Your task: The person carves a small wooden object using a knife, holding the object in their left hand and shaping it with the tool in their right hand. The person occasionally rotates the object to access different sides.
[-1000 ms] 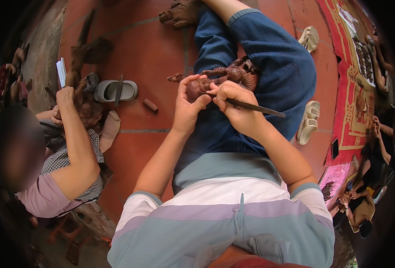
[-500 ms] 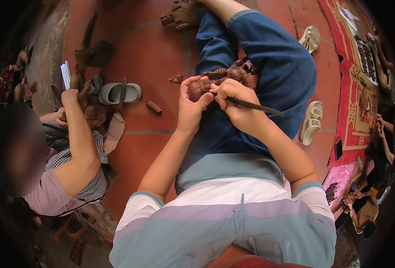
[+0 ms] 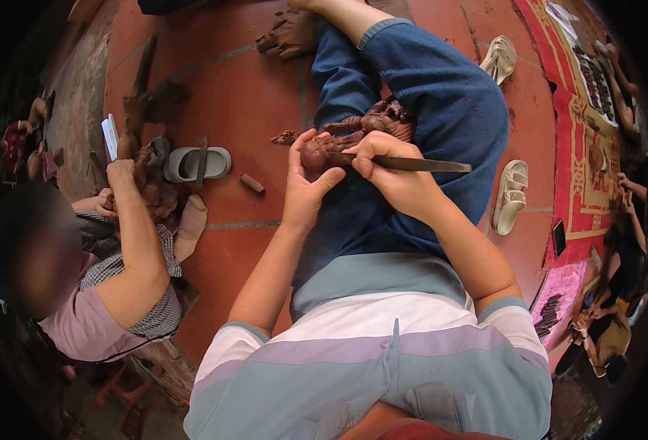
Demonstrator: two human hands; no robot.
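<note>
Black thing: A black thing [image 3: 168, 6] now peeks in, far up and left of the brown carving [image 3: 374, 122]; it came into view in the last half second.
Left hand: The left hand [image 3: 305, 185] curls around the carving's round left end. Its thumb was on that end half a second ago; now it sticks out, apart from the fingers.
Right hand: The right hand [image 3: 391, 177], just below the carving, is squeezed tight on a long dark tool [image 3: 426, 164], same as before.
Dark tool: Before, it sloped down to the right of the carving; now it lies almost flat. Its left end is at the round part; I can't tell if they touch.
Other person: A person [image 3: 129, 286] in a pink top sits well left of the carving, hands at a brown wood piece [image 3: 156, 198].
Gray slipper: This slipper [image 3: 179, 164] is left of the carving, with a dark flat stick [image 3: 203, 163] across it.
Brown stub: The little stub [image 3: 251, 183] is nearer the carving, on red tiles [image 3: 236, 202].
Blue pants: The pants [image 3: 448, 95] are under and right of the carving, one bent knee beside it.
Cream slipper: It [image 3: 511, 196] is right of the carving.
In the way: Fingers hide bits of the carving.
Carving: Dark reddish brown, smooth and round at left, bumpy and twisty at right, lying on its side on the lap.
</note>
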